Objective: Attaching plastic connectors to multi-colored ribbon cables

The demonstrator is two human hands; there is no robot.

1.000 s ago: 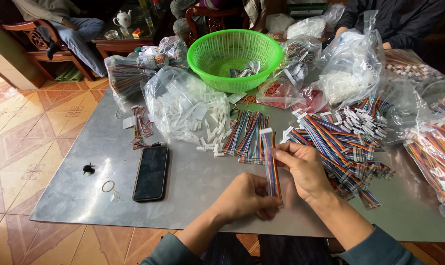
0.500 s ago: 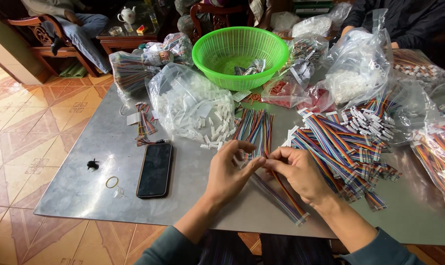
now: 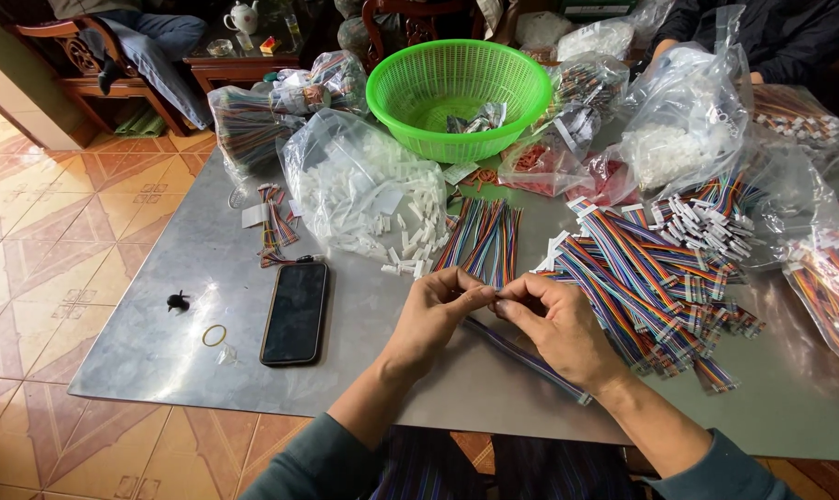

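Note:
My left hand (image 3: 438, 315) and my right hand (image 3: 553, 324) meet fingertip to fingertip over the grey metal table (image 3: 160, 343). Both pinch one end of a multicoloured ribbon cable (image 3: 530, 359) that trails down to the right under my right wrist. Whether a white connector sits between my fingers is hidden. Just beyond my hands lies a small row of loose colourful cables (image 3: 484, 236). A big heap of finished cables with white connectors (image 3: 651, 268) lies to the right of my right hand. A clear bag of white plastic connectors (image 3: 364, 194) spills open to the upper left.
A black phone (image 3: 295, 312) lies left of my hands, with a rubber band (image 3: 214, 335) and a small black piece (image 3: 178, 301) further left. A green basket (image 3: 456, 93) stands at the back. Bags of cables (image 3: 831, 287) crowd the right side. A person sits at the far right (image 3: 762, 37).
My hands moved from the table's near right toward the middle and came together. The ribbon cable swung from upright in my right hand to lying slanted, held by both hands at one end.

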